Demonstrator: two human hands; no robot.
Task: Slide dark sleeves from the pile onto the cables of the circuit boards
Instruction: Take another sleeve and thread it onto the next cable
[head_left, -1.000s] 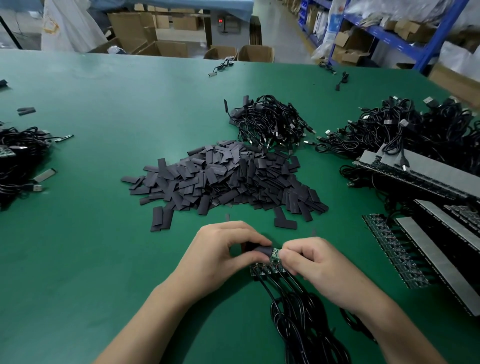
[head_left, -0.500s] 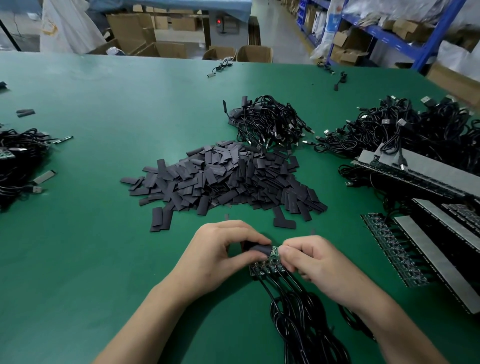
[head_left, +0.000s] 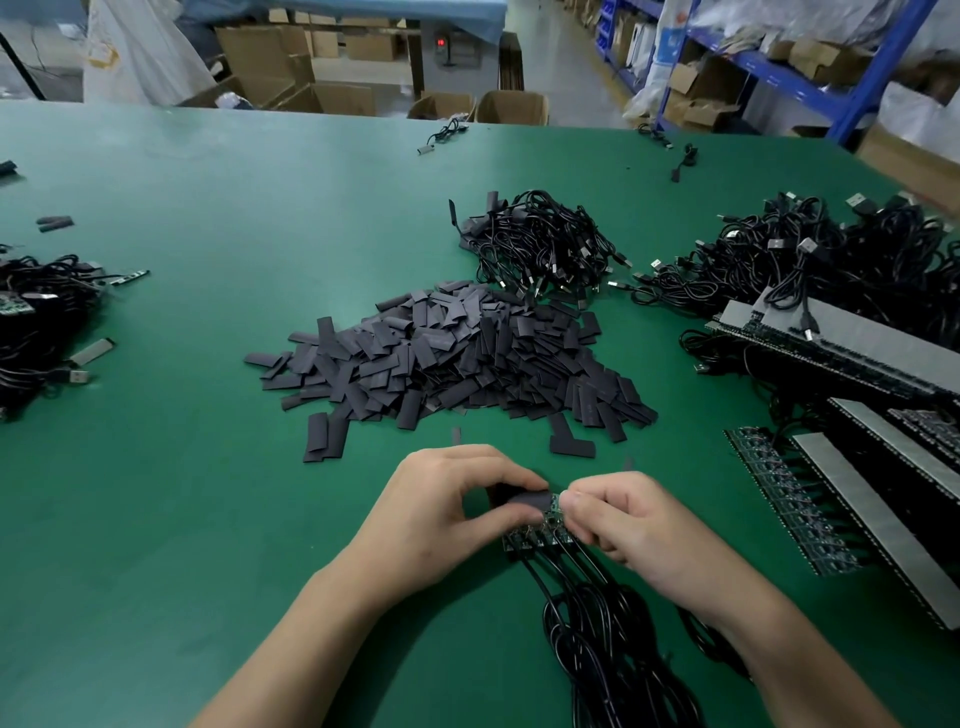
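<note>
A big pile of flat dark sleeves (head_left: 457, 358) lies mid-table. Just in front of it, my left hand (head_left: 441, 514) pinches one dark sleeve (head_left: 527, 500) between thumb and fingers. My right hand (head_left: 628, 525) pinches a small green circuit board (head_left: 553, 506) whose end meets the sleeve's mouth. Below them a short row of circuit boards (head_left: 535, 540) rests on the green table (head_left: 208, 493), with their black cables (head_left: 608, 649) bundled toward me. How far the sleeve covers the board is hidden by my fingers.
Bundles of black USB cables (head_left: 545, 249) lie behind the pile and at the far right (head_left: 831, 260). Strips of boards on grey trays (head_left: 857, 457) fill the right side. More cables (head_left: 36, 322) sit at the left edge. Boxes and shelving stand beyond the table.
Both hands stay pinched together at the same spot; the fingers have shifted only slightly on the sleeve and board.
</note>
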